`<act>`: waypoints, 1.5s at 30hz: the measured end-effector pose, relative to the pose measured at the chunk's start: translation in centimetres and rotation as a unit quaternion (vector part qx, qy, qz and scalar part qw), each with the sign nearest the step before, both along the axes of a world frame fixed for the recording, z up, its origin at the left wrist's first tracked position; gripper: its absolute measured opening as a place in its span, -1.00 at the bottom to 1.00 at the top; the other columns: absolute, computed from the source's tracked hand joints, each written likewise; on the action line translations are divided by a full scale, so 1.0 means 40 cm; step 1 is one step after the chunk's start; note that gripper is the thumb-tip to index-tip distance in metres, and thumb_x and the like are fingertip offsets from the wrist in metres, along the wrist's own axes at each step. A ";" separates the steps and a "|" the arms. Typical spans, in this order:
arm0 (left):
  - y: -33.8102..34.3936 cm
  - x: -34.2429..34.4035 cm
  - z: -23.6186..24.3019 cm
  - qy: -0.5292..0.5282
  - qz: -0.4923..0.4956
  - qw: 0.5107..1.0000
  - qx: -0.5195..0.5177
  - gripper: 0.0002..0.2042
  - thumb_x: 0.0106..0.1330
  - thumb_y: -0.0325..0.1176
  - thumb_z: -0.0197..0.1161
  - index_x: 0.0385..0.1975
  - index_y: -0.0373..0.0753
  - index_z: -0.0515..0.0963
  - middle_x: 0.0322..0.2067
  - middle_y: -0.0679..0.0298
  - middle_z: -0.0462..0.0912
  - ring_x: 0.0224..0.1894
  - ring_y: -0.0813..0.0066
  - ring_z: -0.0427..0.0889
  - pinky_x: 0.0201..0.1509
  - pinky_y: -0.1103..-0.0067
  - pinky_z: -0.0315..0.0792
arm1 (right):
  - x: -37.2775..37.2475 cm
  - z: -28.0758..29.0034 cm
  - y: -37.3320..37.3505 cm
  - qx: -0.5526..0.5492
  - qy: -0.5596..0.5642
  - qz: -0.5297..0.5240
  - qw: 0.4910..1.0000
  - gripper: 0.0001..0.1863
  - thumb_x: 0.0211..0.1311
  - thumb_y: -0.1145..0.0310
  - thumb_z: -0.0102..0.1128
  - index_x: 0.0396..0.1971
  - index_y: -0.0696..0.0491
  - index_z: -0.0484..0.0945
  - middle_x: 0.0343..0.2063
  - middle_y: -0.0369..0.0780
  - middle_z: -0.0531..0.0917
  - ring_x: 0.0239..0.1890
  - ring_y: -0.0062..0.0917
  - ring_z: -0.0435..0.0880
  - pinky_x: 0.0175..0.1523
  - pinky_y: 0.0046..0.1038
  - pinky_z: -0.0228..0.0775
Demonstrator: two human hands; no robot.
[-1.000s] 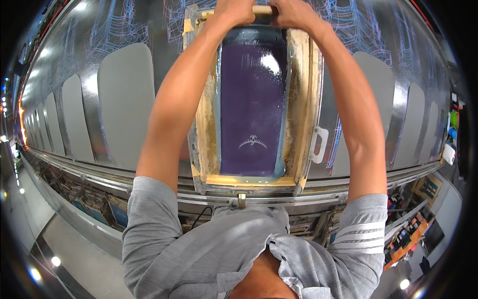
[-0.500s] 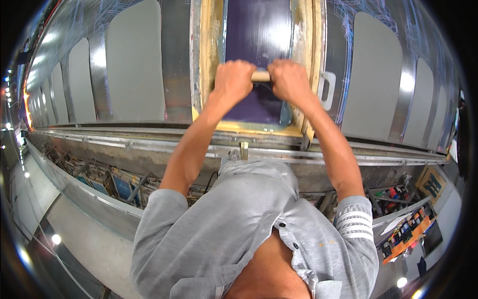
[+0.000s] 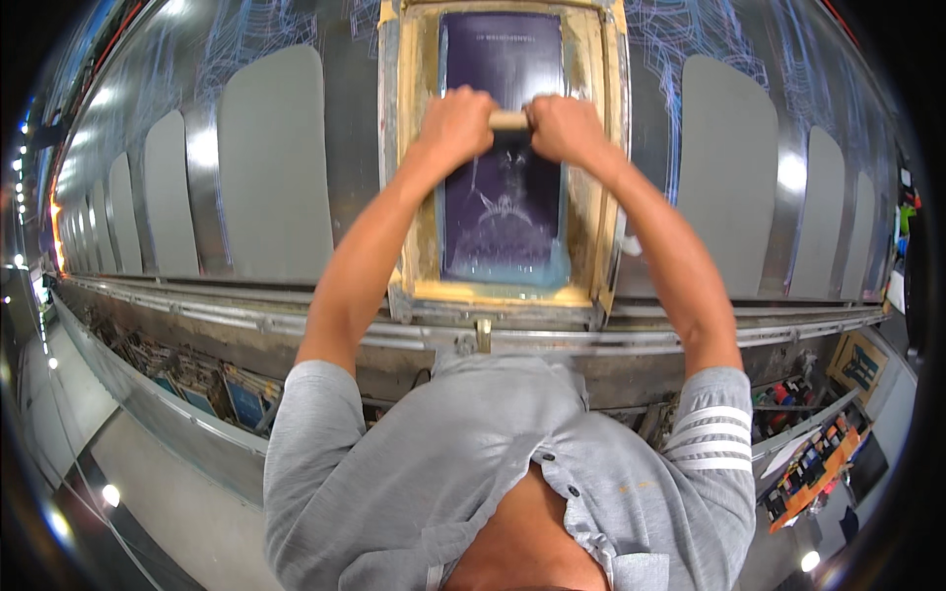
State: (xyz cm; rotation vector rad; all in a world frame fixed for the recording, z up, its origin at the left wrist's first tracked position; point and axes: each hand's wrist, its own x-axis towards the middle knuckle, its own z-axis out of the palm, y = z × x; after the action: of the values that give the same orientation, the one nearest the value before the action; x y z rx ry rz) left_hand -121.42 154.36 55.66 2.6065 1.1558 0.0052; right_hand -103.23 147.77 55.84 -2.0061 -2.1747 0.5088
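1. While at least 4 grey panels stand out across the left of the frame, those beyond shrink too small to count.
2. At upper center, the left hand is clenched around the left end of 1 wooden bar.
3. The bar lies crosswise above 1 purple screen, set inside 1 wooden frame. Compared with 0.5 s ago, it sits farther from the screen's lower edge; 1 pale crescent design and streaks show below it, with bluish ink near that edge. This suggests a stroke now heading up the picture, partway along.
4. Just right of center, the right hand grips the bar's other end, fingers curled, so 2 hands share it.
5. At the right, at least 3 more grey panels can be counted.
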 end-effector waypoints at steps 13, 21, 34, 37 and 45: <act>0.396 0.178 0.018 0.035 0.010 0.998 0.054 -0.68 0.01 -0.38 0.26 -0.20 0.02 0.77 -0.35 0.06 0.76 -0.23 0.04 0.75 -0.13 0.22 0.60 | 0.186 -0.032 0.414 0.055 -0.071 0.015 0.996 -0.74 0.01 0.35 0.14 -0.29 0.01 0.73 -0.35 0.00 0.75 -0.24 -0.03 0.75 -0.11 -0.07 0.59; -0.149 -0.038 -0.016 -0.027 0.016 0.999 -0.013 -0.81 0.01 -0.48 0.28 -0.41 -0.07 0.76 -0.47 0.06 0.73 -0.37 0.04 0.75 -0.28 0.26 0.62 | -0.039 -0.019 -0.137 0.032 0.004 0.035 0.999 -0.88 -0.12 0.55 0.23 -0.49 0.08 0.66 -0.42 -0.13 0.69 -0.34 -0.19 0.72 -0.20 -0.17 0.58; -0.300 -0.113 -0.020 -0.042 -0.004 0.998 -0.056 -0.81 -0.05 -0.49 0.27 -0.43 -0.16 0.76 -0.48 -0.02 0.70 -0.37 -0.01 0.73 -0.26 0.21 0.61 | -0.098 -0.028 -0.297 -0.007 0.032 0.038 0.999 -0.83 -0.10 0.51 0.19 -0.44 0.08 0.70 -0.40 -0.09 0.70 -0.31 -0.15 0.72 -0.09 -0.18 0.57; -0.058 -0.016 -0.008 -0.014 0.004 1.000 -0.003 -0.68 0.01 -0.52 0.21 -0.28 -0.01 0.79 -0.42 0.05 0.74 -0.31 0.06 0.74 -0.21 0.23 0.62 | -0.006 -0.003 -0.049 -0.022 -0.003 0.018 1.000 -0.81 -0.05 0.46 0.18 -0.41 0.04 0.71 -0.43 -0.06 0.73 -0.34 -0.10 0.74 -0.19 -0.13 0.59; 0.480 0.198 0.014 0.015 0.007 0.999 0.043 -0.72 0.04 -0.37 0.25 -0.23 0.00 0.77 -0.35 0.04 0.75 -0.24 0.03 0.75 -0.13 0.20 0.62 | 0.216 0.004 0.506 0.037 -0.068 0.079 0.994 -0.75 0.02 0.36 0.13 -0.32 0.03 0.73 -0.37 0.00 0.75 -0.26 -0.08 0.76 -0.15 -0.10 0.61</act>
State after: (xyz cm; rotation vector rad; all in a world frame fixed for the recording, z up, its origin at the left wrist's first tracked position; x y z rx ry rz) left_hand -113.51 173.56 56.21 2.6815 1.2094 0.0191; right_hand -94.57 168.00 56.01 -1.8925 -2.4092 0.3135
